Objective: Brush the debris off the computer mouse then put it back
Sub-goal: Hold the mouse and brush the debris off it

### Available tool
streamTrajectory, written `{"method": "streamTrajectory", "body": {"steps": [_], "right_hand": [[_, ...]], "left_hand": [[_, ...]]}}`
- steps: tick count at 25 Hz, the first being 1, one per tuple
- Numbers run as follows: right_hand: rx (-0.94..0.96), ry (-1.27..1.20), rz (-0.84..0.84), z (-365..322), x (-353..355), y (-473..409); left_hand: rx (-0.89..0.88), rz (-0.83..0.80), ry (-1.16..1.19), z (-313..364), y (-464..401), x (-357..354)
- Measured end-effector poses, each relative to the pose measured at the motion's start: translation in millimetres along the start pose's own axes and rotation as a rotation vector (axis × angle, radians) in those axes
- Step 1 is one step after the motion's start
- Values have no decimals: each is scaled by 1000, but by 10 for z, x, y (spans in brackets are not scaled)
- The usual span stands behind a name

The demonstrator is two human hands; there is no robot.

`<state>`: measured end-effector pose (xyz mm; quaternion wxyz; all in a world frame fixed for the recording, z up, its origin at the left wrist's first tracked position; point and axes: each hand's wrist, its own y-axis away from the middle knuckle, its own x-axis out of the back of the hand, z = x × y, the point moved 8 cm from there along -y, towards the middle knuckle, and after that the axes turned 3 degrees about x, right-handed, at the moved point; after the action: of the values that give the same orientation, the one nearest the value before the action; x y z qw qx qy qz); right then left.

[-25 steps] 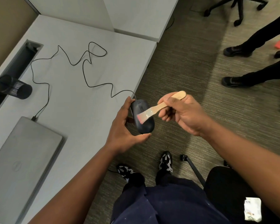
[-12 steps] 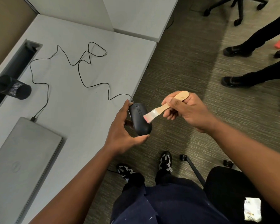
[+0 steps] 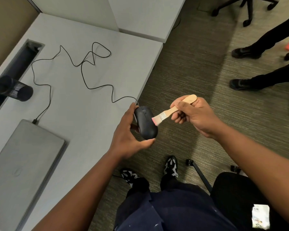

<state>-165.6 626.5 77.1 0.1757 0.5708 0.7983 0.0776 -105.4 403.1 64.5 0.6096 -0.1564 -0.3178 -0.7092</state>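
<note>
Head view, left hand [image 3: 127, 139] gripping black computer mouse [image 3: 144, 122] just off the desk [image 3: 90, 114] edge, right hand [image 3: 195, 115] pinching wooden brush [image 3: 170, 111], pink bristles touching the mouse's right side

A pale grey, matte desk [image 3: 83, 114] carries a closed silver laptop [image 3: 22, 164] at its near left edge. A thin black cable [image 3: 83, 75] snakes across the middle toward the right edge. A dark cylindrical mesh cup [image 3: 15, 90] lies tipped by the cable slot [image 3: 22, 60] along the far left edge.
</note>
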Motion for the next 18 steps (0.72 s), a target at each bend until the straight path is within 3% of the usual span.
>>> {"method": "streamTrajectory", "body": {"steps": [3,7,18], "right_hand": [[-5,-40,-167,-13,-306,72],[75,198,-320,-47,-534,138],[55,439,-430,-232,-418,234]], "left_hand": [[-3,2,-36,21,-21,3],[-13,27,-71,61,-52,20],[-22,34,-104,38,-33,-5]]}}
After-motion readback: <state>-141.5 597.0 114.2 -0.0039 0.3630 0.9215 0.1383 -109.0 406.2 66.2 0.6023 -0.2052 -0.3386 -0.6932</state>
